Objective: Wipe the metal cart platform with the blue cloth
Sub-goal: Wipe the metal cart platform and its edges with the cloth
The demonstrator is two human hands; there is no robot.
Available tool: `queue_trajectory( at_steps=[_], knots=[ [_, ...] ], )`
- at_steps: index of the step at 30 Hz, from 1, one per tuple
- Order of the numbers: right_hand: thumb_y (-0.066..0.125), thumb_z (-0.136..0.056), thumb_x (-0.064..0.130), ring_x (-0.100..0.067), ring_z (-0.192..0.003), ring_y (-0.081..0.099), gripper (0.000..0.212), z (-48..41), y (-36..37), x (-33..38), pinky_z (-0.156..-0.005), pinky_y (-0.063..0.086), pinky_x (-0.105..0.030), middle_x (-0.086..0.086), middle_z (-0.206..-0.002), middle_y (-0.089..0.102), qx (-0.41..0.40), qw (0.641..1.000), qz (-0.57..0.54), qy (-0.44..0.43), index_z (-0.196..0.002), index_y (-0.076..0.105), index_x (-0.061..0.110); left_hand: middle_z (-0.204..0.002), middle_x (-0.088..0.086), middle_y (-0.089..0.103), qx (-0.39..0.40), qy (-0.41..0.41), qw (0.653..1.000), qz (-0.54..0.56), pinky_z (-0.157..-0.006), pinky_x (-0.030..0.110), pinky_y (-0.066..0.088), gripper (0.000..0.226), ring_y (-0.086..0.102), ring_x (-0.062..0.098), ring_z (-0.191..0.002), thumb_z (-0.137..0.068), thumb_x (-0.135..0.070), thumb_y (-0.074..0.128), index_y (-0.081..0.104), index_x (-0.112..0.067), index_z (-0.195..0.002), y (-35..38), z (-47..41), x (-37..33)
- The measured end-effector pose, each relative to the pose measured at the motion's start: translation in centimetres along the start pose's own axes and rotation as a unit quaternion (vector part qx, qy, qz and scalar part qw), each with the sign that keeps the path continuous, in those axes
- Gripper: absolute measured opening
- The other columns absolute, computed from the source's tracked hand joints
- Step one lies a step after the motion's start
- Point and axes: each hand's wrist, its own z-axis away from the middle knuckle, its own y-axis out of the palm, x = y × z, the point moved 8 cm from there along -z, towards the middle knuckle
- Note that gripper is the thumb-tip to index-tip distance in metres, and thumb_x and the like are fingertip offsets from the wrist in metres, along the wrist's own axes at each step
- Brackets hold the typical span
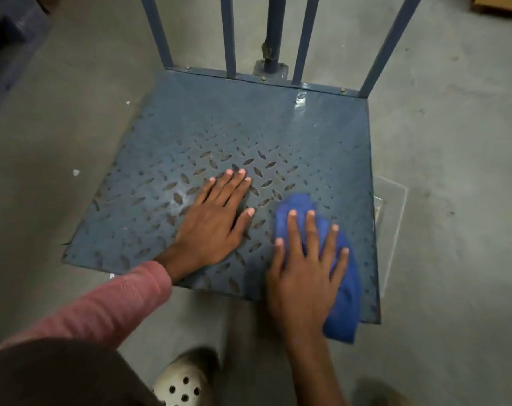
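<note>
We press our right hand (pixel 304 276) flat, fingers spread, on the blue cloth (pixel 341 291) at the platform's (pixel 207 127) near right corner — our left hand (pixel 212 227) rests open and empty at its centre.

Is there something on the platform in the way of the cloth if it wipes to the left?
Yes. The left hand lies flat on the platform, directly left of the blue cloth under the right hand. The far part looks free of objects.
</note>
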Motion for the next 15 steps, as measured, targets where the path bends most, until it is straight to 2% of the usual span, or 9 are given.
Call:
queue_trajectory(
  at_steps=[3, 7, 9, 11, 13, 15],
  knots=[
    [0.031, -0.108, 0.052, -0.025, -0.16, 0.007, 0.056, 0.6, 1.4, 3.0, -0.129, 0.005, -0.052, 0.012, -0.171, 0.016, 0.034, 0.997, 0.011, -0.074, -0.162, 0.023, 0.041, -0.171, 0.008, 0.034, -0.052, -0.011, 0.998, 0.04, -0.133, 0.041, 0.014, 0.06, 0.025, 0.023, -0.161, -0.111, -0.035, 0.024, 0.038, -0.008, -0.163, -0.4, 0.3, 0.4],
    [0.025, -0.108, 0.053, -0.027, -0.16, 0.005, 0.056, -11.9, 1.8, 1.5, -0.128, 0.001, -0.053, 0.011, -0.172, 0.014, 0.052, 0.997, 0.019, -0.053, -0.163, 0.017, 0.042, -0.17, 0.008, 0.036, -0.064, -0.029, 0.997, 0.043, -0.133, 0.043, 0.017, 0.059, 0.028, 0.023, -0.16, -0.11, -0.033, 0.028, 0.04, -0.008, -0.162, -0.7, 0.9, 0.5],
    [0.026, -0.109, 0.053, -0.03, -0.16, 0.003, 0.057, -18.8, 1.9, 0.8, -0.127, 0.0, -0.057, 0.009, -0.173, 0.012, 0.091, 0.995, 0.005, -0.039, -0.163, 0.016, 0.041, -0.17, 0.008, 0.037, -0.066, -0.032, 0.996, 0.043, -0.133, 0.043, 0.017, 0.058, 0.028, 0.022, -0.16, -0.11, -0.033, 0.029, 0.04, -0.008, -0.162, -0.8, 0.9, 0.4],
    [0.027, -0.109, 0.053, -0.031, -0.159, 0.004, 0.058, -22.2, 1.9, 0.4, -0.127, 0.002, -0.059, 0.007, -0.173, 0.012, 0.109, 0.993, 0.016, -0.045, -0.164, 0.016, 0.04, -0.169, 0.008, 0.038, -0.074, -0.033, 0.995, 0.051, -0.133, 0.044, 0.018, 0.058, 0.029, 0.022, -0.16, -0.111, -0.034, 0.03, 0.041, -0.009, -0.161, -1.0, 0.9, 0.5],
    [0.026, -0.109, 0.053, -0.031, -0.159, 0.005, 0.057, -20.7, 1.7, 0.3, -0.127, 0.003, -0.058, 0.007, -0.173, 0.014, 0.086, 0.995, 0.025, -0.05, -0.164, 0.017, 0.039, -0.169, 0.008, 0.039, -0.079, -0.04, 0.995, 0.053, -0.133, 0.045, 0.02, 0.058, 0.03, 0.022, -0.16, -0.11, -0.034, 0.031, 0.042, -0.009, -0.161, -1.1, 1.0, 0.5],
    [0.024, -0.109, 0.053, -0.03, -0.16, 0.006, 0.057, -14.9, 1.5, 0.5, -0.128, 0.004, -0.055, 0.008, -0.172, 0.015, 0.046, 0.998, 0.031, -0.042, -0.164, 0.017, 0.04, -0.169, 0.009, 0.039, -0.076, -0.047, 0.995, 0.04, -0.132, 0.046, 0.021, 0.058, 0.031, 0.023, -0.159, -0.11, -0.033, 0.031, 0.042, -0.008, -0.161, -1.1, 1.0, 0.4]
  ],
)
